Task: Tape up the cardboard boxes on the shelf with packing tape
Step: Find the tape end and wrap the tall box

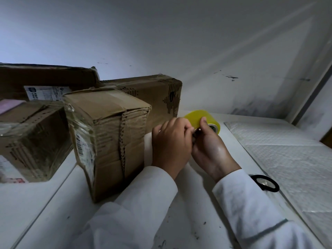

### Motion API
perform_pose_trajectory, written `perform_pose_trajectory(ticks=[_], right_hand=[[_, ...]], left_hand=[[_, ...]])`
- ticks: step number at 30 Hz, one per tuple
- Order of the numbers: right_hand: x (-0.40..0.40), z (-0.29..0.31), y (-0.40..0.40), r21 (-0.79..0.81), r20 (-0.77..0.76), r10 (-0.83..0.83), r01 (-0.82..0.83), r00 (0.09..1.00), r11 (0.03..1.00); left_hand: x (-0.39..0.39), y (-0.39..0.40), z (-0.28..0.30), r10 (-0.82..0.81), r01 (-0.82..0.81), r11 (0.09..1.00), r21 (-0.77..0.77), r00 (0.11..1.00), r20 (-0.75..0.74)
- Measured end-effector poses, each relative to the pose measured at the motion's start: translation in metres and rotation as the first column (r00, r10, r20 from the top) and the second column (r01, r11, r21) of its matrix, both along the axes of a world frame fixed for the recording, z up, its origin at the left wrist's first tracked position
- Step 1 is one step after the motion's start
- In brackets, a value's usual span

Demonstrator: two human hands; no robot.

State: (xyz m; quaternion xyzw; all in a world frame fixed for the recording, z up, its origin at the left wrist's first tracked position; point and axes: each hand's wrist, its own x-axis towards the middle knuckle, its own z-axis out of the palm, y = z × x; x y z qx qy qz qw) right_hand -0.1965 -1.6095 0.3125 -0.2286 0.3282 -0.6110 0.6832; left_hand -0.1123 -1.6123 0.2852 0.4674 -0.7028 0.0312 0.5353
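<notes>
Both hands work the yellow tape roll [201, 117] just right of the nearest cardboard box [109, 139]: right hand [210, 148] grips the roll, left hand [170, 139] pinches at its edge; the free end should be peeled squarely before bridging the box seam.

— Can you read anything on those boxes?
— No. The front box [107, 141] has a white label [84, 150] on its left side with a barcode [80, 147], but the bars and the print beside it are too blurred to read.
— And the label at the back?
— The back box [46, 78] carries a white shipping label [45, 92] with a round blue logo and lines of print, none of it legible.
</notes>
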Motion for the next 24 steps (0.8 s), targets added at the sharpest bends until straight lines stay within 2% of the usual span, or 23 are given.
perform_pose_trajectory(ticks=[4,10,13,19,24], right_hand=[[0.0017,-0.0028,-0.0021,-0.006,0.000,-0.023,0.023,1.000,1.000],[0.0015,-0.0003,0.0019,-0.024,-0.013,-0.021,0.021,1.000,0.999],[0.0036,-0.0019,0.0012,-0.033,-0.071,-0.014,0.012,0.997,0.999],[0.0070,-0.0049,0.0006,-0.049,-0.157,-0.026,0.018,0.987,0.999],[0.0077,-0.0046,0.0018,-0.032,-0.167,-0.018,0.013,0.986,0.999]], left_hand=[[0.0048,-0.0006,0.0021,-0.015,0.015,1.000,0.000,0.996,-0.086],[0.0032,-0.0002,0.0032,0.003,0.000,0.999,0.052,0.998,-0.057],[0.0044,-0.0003,0.0036,0.024,-0.020,0.998,0.065,0.998,-0.052],[0.0065,-0.0003,0.0077,0.071,-0.071,0.996,0.049,0.997,0.007],[0.0042,-0.0012,0.0055,0.102,-0.103,0.995,0.020,0.994,0.040]])
